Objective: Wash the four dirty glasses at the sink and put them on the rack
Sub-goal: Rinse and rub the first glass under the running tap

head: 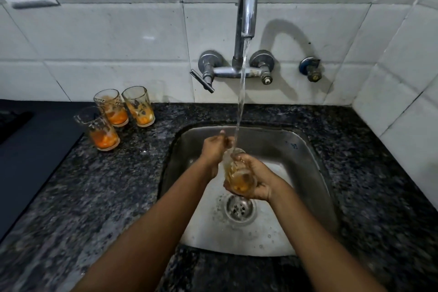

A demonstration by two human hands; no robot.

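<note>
Over the steel sink [296,149], the right hand [257,181] grips a clear, orange-stained glass [238,174], mouth up and tilted far-left under the tap stream; the left hand [214,149], fingers relaxed, sits just beside its rim, nearer for scrubbing inside.

The sink [308,156] is brushed steel, dull and wet. At twelve o'clock the tap [246,7] is shiny chrome metal. The counter [94,185] is dark speckled polished stone. At ten o'clock three glasses [138,106] are clear glass, smeared orange. The wall tiles [118,31] look matt white.
</note>
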